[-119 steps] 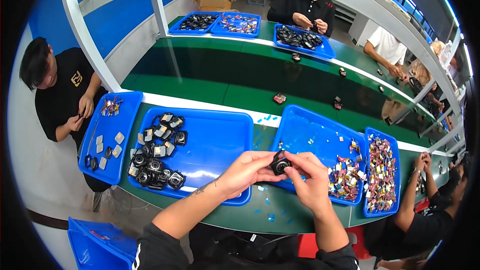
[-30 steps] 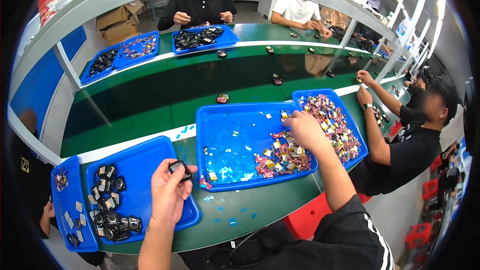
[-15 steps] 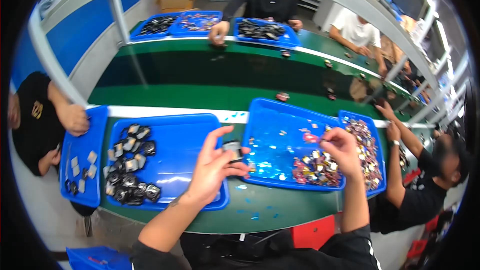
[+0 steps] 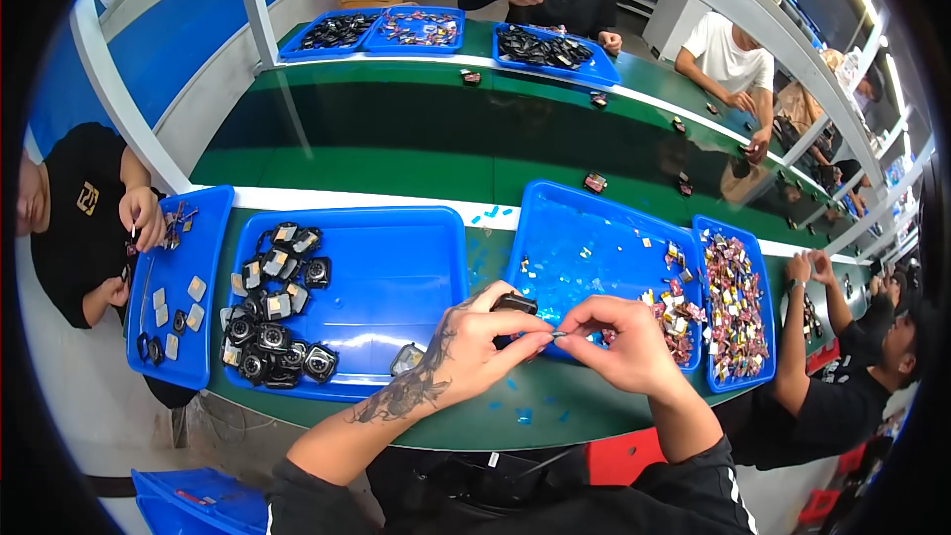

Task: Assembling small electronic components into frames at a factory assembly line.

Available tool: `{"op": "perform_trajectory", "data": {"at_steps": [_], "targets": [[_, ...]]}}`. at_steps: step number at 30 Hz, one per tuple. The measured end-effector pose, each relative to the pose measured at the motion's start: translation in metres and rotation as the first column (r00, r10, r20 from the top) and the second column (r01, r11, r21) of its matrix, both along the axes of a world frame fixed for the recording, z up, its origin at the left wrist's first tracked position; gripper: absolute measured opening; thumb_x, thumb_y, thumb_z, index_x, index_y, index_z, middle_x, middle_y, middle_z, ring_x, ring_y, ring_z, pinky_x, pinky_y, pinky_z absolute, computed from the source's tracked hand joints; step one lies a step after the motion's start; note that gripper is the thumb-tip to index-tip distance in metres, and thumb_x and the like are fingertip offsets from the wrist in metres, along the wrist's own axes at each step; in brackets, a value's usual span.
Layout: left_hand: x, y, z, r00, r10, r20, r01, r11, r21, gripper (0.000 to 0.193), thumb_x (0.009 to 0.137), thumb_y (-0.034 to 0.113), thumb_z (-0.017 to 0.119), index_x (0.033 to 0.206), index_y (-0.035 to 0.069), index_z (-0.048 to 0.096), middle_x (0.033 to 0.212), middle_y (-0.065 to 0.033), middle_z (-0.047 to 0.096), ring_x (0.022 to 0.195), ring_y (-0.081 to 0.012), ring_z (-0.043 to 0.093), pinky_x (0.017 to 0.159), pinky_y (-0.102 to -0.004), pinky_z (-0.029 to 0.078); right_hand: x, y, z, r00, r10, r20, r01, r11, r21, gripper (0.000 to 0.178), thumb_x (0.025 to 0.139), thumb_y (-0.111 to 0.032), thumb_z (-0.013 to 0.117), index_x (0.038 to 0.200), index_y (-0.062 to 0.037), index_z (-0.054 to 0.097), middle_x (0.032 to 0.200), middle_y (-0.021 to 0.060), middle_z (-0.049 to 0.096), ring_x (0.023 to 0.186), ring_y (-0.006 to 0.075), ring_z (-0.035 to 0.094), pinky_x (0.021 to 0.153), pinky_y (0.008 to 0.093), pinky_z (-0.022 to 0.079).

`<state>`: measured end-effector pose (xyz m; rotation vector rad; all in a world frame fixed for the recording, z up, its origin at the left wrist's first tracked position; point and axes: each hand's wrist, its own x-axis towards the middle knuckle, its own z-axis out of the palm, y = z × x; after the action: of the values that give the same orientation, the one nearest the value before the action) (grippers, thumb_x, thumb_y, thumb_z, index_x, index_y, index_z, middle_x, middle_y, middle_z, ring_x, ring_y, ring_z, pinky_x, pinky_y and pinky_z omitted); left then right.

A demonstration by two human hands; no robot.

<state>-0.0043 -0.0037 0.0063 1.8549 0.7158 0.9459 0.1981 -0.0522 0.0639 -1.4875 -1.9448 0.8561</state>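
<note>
Left hand [image 4: 492, 342] clamps a case [image 4: 516, 304], seemingly unfinished; right hand [image 4: 626, 342] pinches something small [image 4: 558, 335]. Loose parts [image 4: 676, 325] remain at its three o'clock.

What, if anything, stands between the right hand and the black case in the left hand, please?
Nothing visible blocks the way: the right hand meets the left hand at the fingertips, around a small piece, close beside the black case.

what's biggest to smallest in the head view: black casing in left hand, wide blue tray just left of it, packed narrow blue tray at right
Wide blue tray
Packed narrow blue tray
Black casing, partly hidden by the left hand
</note>
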Motion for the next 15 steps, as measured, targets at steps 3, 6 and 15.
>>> {"op": "perform_trajectory", "data": {"at_steps": [3, 6, 15], "targets": [[-0.001, 0.000, 0.004, 1.000, -0.002, 0.021, 0.002, 1.000, -0.005, 0.015, 0.080, 0.007, 0.073, 0.094, 0.004, 0.072, 0.093, -0.0075, 0.060, 0.079, -0.0141, 0.060, 0.065, -0.0249, 0.047, 0.003, -0.001, -0.019, 0.945, -0.128, -0.301, 0.095, 0.988, -0.121, 0.011, 0.083, -0.005, 0.070, 0.092, 0.0007, 0.067, 0.086, 0.0070, 0.069, 0.082, 0.0124, 0.066, 0.073, 0.0271, 0.054], [0.001, 0.001, -0.004, 0.996, -0.019, 0.089, 0.022, 0.999, -0.037, 0.013, 0.080, 0.006, 0.073, 0.093, 0.003, 0.072, 0.093, -0.0059, 0.059, 0.074, -0.0095, 0.056, 0.061, -0.0220, 0.043, 0.001, -0.002, -0.022, 0.895, -0.158, -0.418, 0.094, 0.981, -0.171, 0.011, 0.085, -0.004, 0.069, 0.094, 0.0020, 0.067, 0.088, 0.0052, 0.068, 0.086, 0.0105, 0.064, 0.073, 0.0248, 0.055], [-0.001, -0.001, 0.004, 0.996, 0.011, 0.087, 0.002, 0.990, -0.141, 0.011, 0.082, 0.010, 0.071, 0.091, 0.003, 0.071, 0.090, -0.0055, 0.059, 0.063, -0.0082, 0.051, 0.054, -0.0242, 0.039, 0.000, 0.005, -0.035, 0.776, -0.162, -0.610, 0.041, 0.978, -0.206, 0.012, 0.084, 0.001, 0.068, 0.095, 0.0040, 0.067, 0.091, 0.0068, 0.066, 0.082, 0.0093, 0.061, 0.067, 0.0218, 0.054]]}}
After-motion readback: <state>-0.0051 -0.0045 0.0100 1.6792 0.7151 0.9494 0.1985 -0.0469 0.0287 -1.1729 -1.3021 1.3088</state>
